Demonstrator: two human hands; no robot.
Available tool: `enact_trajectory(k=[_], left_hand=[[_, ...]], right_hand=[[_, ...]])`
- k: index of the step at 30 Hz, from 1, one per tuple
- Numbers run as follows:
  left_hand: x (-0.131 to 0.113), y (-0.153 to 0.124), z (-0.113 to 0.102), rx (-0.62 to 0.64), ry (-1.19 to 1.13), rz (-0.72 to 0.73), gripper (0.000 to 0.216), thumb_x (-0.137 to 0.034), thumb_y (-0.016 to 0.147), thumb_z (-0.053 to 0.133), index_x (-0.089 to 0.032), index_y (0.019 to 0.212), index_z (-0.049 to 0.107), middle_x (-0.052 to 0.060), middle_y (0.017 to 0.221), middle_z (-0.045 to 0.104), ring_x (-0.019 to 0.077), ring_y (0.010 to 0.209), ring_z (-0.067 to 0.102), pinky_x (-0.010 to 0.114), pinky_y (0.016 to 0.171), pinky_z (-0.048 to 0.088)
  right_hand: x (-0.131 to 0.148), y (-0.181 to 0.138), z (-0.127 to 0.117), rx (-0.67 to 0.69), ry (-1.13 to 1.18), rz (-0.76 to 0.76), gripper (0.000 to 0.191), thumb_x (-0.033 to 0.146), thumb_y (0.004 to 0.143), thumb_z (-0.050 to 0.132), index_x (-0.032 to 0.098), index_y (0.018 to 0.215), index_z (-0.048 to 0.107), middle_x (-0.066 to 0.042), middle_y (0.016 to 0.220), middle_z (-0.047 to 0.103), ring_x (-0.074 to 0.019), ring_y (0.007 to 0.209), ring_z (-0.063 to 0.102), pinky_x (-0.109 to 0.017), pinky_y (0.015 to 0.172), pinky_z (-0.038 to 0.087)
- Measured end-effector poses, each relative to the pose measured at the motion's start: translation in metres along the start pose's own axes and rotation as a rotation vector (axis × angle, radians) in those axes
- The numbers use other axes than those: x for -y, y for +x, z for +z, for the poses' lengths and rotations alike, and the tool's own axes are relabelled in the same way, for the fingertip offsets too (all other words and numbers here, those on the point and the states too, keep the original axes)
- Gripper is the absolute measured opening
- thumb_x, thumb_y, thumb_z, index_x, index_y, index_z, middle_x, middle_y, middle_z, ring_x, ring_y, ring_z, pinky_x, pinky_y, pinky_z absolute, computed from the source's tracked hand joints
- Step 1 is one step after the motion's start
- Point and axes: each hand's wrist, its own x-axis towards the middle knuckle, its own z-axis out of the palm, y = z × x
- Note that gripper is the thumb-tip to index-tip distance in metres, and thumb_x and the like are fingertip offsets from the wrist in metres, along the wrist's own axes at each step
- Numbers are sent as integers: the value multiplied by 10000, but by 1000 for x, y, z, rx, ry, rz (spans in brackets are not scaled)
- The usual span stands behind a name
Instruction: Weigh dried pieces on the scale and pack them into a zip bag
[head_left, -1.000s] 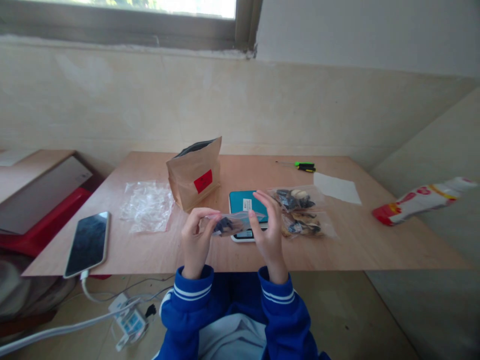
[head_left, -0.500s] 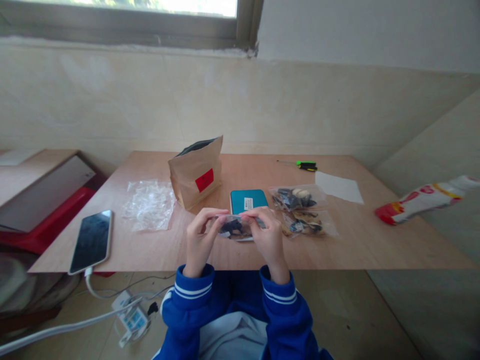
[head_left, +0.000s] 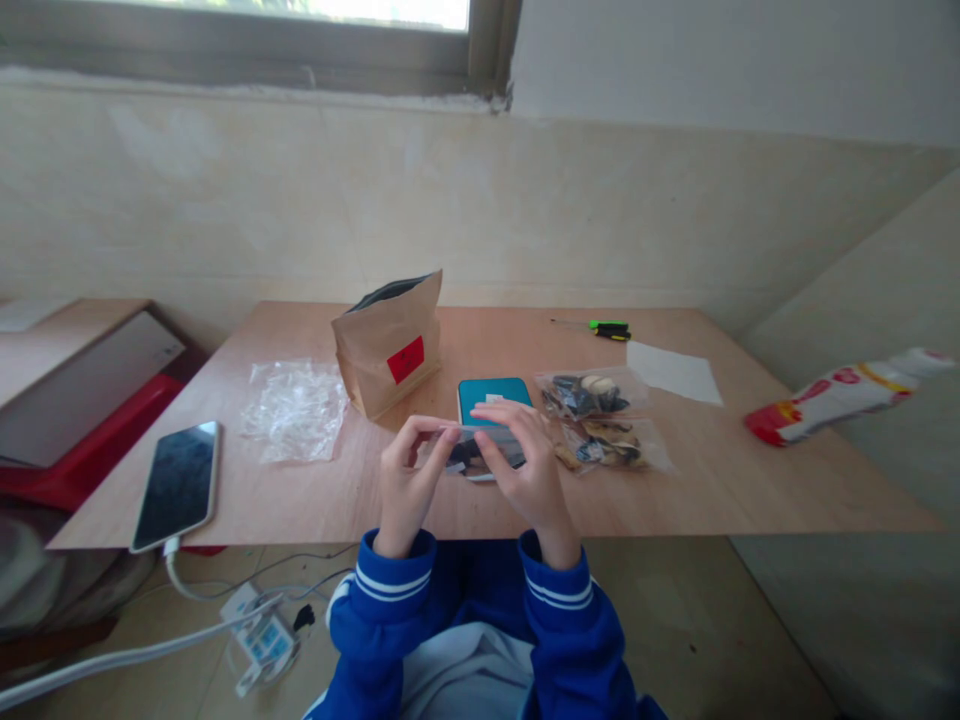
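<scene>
A small clear plastic bag with dark pieces inside is up in front of me, over the near part of the table. My left hand pinches its upper left edge between thumb and fingers. At the bag's right side, my right hand has thumb and fingers spread apart around the top edge; whether they touch it I cannot tell. Behind the bag lies a flat teal box with a white label, partly covered by my hands. To the right rest two clear bags of dried pieces, one dark and pale, one brownish.
A brown paper pouch with a red label stands open-topped behind my left hand. Crumpled clear plastic and a phone on a cable lie left. Screwdrivers, white paper and a tilted red-and-white bottle are to the right.
My right thumb and fingers have come apart from their pinch on the bag's top edge. My left hand keeps its pinch. The view has shifted slightly.
</scene>
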Motion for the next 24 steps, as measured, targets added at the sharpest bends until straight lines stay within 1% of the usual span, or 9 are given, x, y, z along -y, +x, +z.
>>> enact_trajectory(k=[1, 3, 6, 9, 13, 17, 19, 21, 24], left_hand=[[-1, 0, 0, 11, -5, 10, 77, -267, 859, 641, -192, 877, 645, -2, 816, 670, 110, 772, 634, 210, 697, 502], [-3, 0, 0, 28, -20, 21, 68, -259, 867, 631, -193, 880, 637, -1, 819, 659, 112, 778, 627, 215, 701, 497], [-6, -1, 1, 48, -32, 18, 64, -254, 876, 615, -191, 878, 622, 4, 823, 643, 118, 772, 618, 228, 696, 490], [-7, -2, 2, 69, -31, 16, 64, -255, 883, 605, -191, 881, 615, 11, 833, 639, 127, 786, 616, 241, 706, 486], [-6, -2, 5, 63, -1, 35, 58, -258, 880, 609, -200, 881, 612, 5, 828, 644, 124, 795, 612, 236, 718, 482], [-5, -1, 5, 23, 40, 49, 68, -269, 877, 612, -202, 870, 608, -3, 808, 637, 118, 767, 601, 228, 690, 471], [-6, -1, 4, 39, 37, 41, 75, -274, 874, 615, -200, 864, 604, -2, 809, 633, 120, 763, 598, 231, 688, 468], [-8, -2, 3, 67, 11, 18, 81, -276, 882, 604, -199, 857, 595, -3, 808, 625, 118, 756, 592, 232, 683, 464], [-10, -2, 2, 122, -5, -27, 104, -284, 898, 578, -195, 846, 584, -7, 788, 611, 114, 730, 582, 232, 672, 452]], right_hand=[[1, 0, 0, -11, 7, -16, 101, 233, 912, 570, 234, 974, 650, -30, 1024, 706, -215, 1029, 603, -396, 947, 397], [2, 1, 2, -39, 10, -29, 89, 222, 915, 572, 227, 864, 645, -16, 882, 706, -198, 894, 615, -376, 864, 420], [1, 0, 4, -64, -3, -44, 124, 208, 915, 572, 221, 802, 623, -4, 772, 682, -185, 775, 594, -356, 777, 416], [0, -2, 6, -96, -15, -51, 163, 188, 918, 557, 221, 762, 592, 7, 723, 658, -177, 727, 578, -346, 753, 403], [0, -3, 6, -132, -33, -50, 168, 157, 910, 561, 216, 754, 578, 11, 719, 663, -170, 719, 582, -340, 758, 397], [5, -1, 1, -73, -39, -49, 87, 196, 906, 583, 224, 832, 618, 1, 814, 710, -186, 799, 608, -351, 799, 396], [8, 1, 0, -17, -34, -39, 62, 205, 907, 577, 229, 908, 634, -7, 890, 722, -195, 865, 613, -359, 831, 393], [10, 1, 0, 17, -25, -47, 95, 204, 915, 563, 235, 953, 645, -7, 924, 727, -191, 883, 614, -356, 839, 394], [7, -1, 4, -11, -42, -62, 105, 200, 917, 567, 236, 897, 664, -2, 872, 736, -186, 832, 620, -346, 807, 404]])
